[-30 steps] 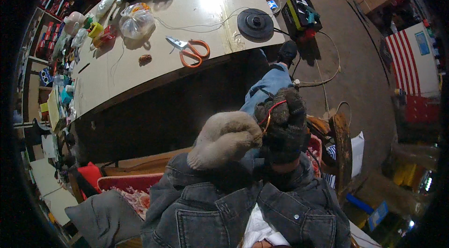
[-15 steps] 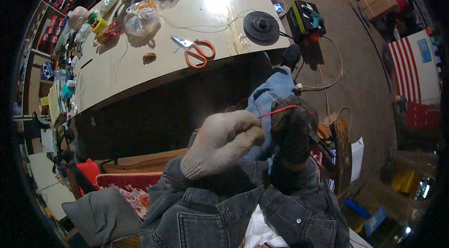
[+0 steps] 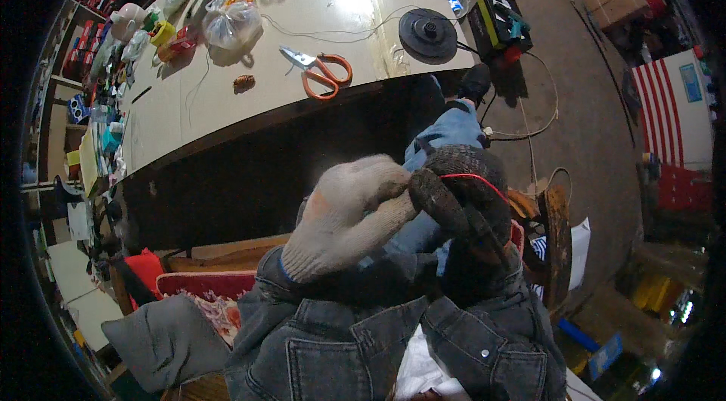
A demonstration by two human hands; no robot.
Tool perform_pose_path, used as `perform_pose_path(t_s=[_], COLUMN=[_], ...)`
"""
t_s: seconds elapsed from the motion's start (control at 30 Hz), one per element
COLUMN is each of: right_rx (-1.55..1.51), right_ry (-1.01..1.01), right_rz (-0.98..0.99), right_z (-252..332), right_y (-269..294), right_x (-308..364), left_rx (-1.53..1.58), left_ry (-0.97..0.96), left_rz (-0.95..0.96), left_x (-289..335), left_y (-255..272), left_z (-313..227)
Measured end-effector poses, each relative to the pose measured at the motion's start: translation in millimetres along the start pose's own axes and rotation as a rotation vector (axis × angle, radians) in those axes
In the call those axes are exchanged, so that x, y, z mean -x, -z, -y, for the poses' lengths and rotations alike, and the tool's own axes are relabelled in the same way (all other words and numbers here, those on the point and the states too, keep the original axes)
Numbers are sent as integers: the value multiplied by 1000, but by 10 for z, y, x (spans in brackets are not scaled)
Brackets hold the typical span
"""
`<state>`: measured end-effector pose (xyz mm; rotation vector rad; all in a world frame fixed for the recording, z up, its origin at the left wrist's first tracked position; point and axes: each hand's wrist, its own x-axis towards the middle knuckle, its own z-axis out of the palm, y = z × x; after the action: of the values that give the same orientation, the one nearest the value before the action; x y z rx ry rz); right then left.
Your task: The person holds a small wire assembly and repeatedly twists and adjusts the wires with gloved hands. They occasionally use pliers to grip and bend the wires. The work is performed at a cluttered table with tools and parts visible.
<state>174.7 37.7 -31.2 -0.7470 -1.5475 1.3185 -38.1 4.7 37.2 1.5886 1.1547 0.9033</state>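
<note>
My left hand (image 3: 352, 208), in a pale knitted glove, is closed with its fingertips pressed together; what they hold, if anything, is hidden. My right hand (image 3: 461, 197), in a dark, dirty glove, is closed, and its fingers meet the left fingertips above my lap. A thin red wire (image 3: 475, 177) curves across the back of the right glove, and its ends disappear among the fingers and past the far side of the hand. Scissors (image 3: 320, 73) with orange handles lie on the table beyond both hands, blades apart.
The pale table (image 3: 265, 91) carries a small brown lump (image 3: 243, 84), a tied plastic bag (image 3: 231, 20) and a round black base (image 3: 428, 35) with a cord. Beside it on the floor stands a black and yellow box (image 3: 495, 26). A wooden chair arm (image 3: 557, 250) rises at my right.
My hands have come together; the right fingers now reach the left fingertips. The stretch of red wire between the hands no longer shows, and the wire bends over the right glove.
</note>
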Motion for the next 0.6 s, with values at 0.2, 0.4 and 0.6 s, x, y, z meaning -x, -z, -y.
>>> perform_pose_path(t_s=[0.2,0.4,0.6], right_rx=[32,145,253], right_ry=[25,89,147], right_rz=[8,35,60], right_z=[-21,-14,49], right_y=[-13,-46,-43], right_x=[-9,54,174], left_rx=[222,539,599], left_ry=[206,144,6], left_rz=[-118,-152,-224], left_x=[71,107,253], left_y=[-216,-337,-523], left_z=[15,106,364])
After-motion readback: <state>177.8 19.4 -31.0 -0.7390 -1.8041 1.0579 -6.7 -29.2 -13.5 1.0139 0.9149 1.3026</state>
